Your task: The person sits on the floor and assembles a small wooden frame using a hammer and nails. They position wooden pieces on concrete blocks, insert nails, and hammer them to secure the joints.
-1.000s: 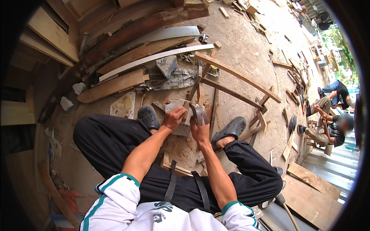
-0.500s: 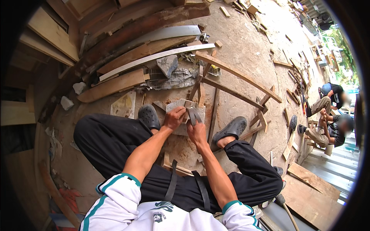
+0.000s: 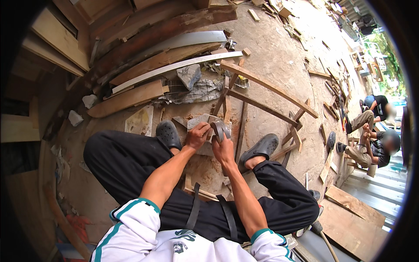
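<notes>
Between my shoes, both hands meet over a pale stone-like slab (image 3: 199, 118) on the floor. My right hand (image 3: 223, 150) is closed around a dark grey, curved object (image 3: 221, 130) that rises above the fist; its exact kind is unclear. Just left of it, my left hand (image 3: 197, 135) has its fingers pinched together at the slab. Whatever sits between those fingertips is too small and covered to make out. A wooden frame (image 3: 264, 103) of joined brown bars lies just beyond my hands, to the right.
Planks (image 3: 126, 98) and a long white strip (image 3: 179, 64) lie at the far left beside a grey stone chunk (image 3: 189, 76). My dark clogs (image 3: 261, 147) flank the slab. Two people (image 3: 379, 146) sit at the right. Boards (image 3: 349, 227) lie at the lower right.
The curved grey object in my right hand has tilted and shifted slightly. My left hand stays pinched in nearly the same place.
</notes>
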Available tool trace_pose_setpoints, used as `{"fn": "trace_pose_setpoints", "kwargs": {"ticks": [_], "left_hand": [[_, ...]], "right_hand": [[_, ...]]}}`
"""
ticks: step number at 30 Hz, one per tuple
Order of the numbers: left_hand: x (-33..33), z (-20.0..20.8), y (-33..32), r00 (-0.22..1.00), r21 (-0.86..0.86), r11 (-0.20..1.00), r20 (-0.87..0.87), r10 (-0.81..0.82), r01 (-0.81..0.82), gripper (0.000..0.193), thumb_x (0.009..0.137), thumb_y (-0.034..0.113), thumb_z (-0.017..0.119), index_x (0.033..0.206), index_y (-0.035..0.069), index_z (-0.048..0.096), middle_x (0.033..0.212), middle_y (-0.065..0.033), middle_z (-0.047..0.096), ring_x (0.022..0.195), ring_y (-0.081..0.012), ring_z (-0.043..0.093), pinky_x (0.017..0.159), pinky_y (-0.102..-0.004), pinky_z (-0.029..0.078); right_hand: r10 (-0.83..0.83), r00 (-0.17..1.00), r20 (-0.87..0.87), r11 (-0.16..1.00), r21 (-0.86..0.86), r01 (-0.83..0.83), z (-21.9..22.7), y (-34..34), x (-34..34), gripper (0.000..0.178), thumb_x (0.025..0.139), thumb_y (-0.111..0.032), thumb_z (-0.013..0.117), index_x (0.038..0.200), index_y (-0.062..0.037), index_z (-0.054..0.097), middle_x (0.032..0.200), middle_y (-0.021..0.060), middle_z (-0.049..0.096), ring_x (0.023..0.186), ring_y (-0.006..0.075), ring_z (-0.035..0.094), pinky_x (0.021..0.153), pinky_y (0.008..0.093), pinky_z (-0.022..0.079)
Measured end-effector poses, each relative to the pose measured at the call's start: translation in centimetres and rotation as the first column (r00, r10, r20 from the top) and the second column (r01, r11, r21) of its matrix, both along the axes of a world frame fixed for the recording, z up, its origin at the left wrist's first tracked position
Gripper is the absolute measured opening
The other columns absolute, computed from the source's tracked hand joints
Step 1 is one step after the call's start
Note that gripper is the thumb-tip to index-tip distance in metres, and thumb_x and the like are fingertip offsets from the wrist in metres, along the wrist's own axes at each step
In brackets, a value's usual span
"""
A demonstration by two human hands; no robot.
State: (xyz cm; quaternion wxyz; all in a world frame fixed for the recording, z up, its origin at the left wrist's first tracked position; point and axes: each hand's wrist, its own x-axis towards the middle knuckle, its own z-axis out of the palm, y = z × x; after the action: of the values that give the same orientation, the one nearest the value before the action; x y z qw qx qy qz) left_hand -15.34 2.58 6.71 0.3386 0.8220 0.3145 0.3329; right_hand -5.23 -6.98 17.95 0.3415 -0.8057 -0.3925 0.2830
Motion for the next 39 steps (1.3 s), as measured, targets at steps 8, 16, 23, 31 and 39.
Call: {"fn": "trace_pose_setpoints", "kwargs": {"ticks": [8,16,23,31,39], "left_hand": [[0.1,-0.2,0.2,1.000,-0.060,0.998,-0.021,-0.003,0.002,0.019,0.083,0.007,0.068,0.101,0.011,0.067,0.096,-0.0050,0.063,0.083,-0.0308,0.066,0.070,-0.0395,0.054],[0.2,0.3,0.6,1.000,-0.033,0.999,-0.005,-0.017,0.016,0.016,0.083,0.008,0.070,0.099,0.009,0.069,0.095,-0.0058,0.063,0.083,-0.0298,0.066,0.069,-0.0379,0.053],[0.1,0.3,0.3,0.999,-0.024,0.999,-0.017,-0.028,0.027,0.016,0.084,0.009,0.068,0.100,0.012,0.067,0.096,-0.0043,0.063,0.085,-0.0301,0.066,0.071,-0.0387,0.054],[-0.6,-0.4,0.4,0.997,-0.007,1.000,-0.073,-0.031,0.031,0.037,0.083,0.028,0.073,0.114,0.009,0.065,0.112,-0.0098,0.063,0.097,-0.0313,0.065,0.080,-0.0387,0.055],[-1.5,-0.3,-0.7,0.965,0.069,0.998,-0.261,0.016,0.002,0.077,0.078,0.051,0.074,0.137,0.008,0.052,0.135,-0.0124,0.056,0.132,-0.0299,0.045,0.111,-0.0455,0.033]], "right_hand": [[0.034,0.999,0.019,0.998,0.047,-0.035,-0.8,-0.3,0.1,0.024,0.093,-0.014,0.055,0.112,-0.0014,0.059,0.093,0.0284,0.062,0.082,0.0480,0.062,0.067,0.0499,0.050],[-0.077,0.996,0.040,0.979,0.191,0.068,-0.5,-0.3,0.0,0.024,0.091,-0.017,0.056,0.111,-0.0039,0.062,0.088,0.0298,0.064,0.083,0.0488,0.062,0.067,0.0515,0.049],[-0.013,1.000,-0.021,0.999,-0.044,0.012,-1.2,-0.6,0.5,0.031,0.088,-0.013,0.056,0.117,-0.0050,0.060,0.093,0.0299,0.064,0.086,0.0488,0.063,0.070,0.0529,0.049],[-0.084,0.994,0.064,0.988,0.133,0.074,1.4,0.3,0.6,0.028,0.090,-0.019,0.061,0.115,-0.0061,0.062,0.081,0.0293,0.063,0.080,0.0485,0.063,0.065,0.0502,0.049],[-0.088,0.996,0.032,0.989,-0.113,0.091,0.7,-0.7,1.4,0.036,0.090,-0.025,0.062,0.123,-0.0115,0.062,0.103,0.0254,0.067,0.099,0.0463,0.062,0.081,0.0488,0.050]]}}
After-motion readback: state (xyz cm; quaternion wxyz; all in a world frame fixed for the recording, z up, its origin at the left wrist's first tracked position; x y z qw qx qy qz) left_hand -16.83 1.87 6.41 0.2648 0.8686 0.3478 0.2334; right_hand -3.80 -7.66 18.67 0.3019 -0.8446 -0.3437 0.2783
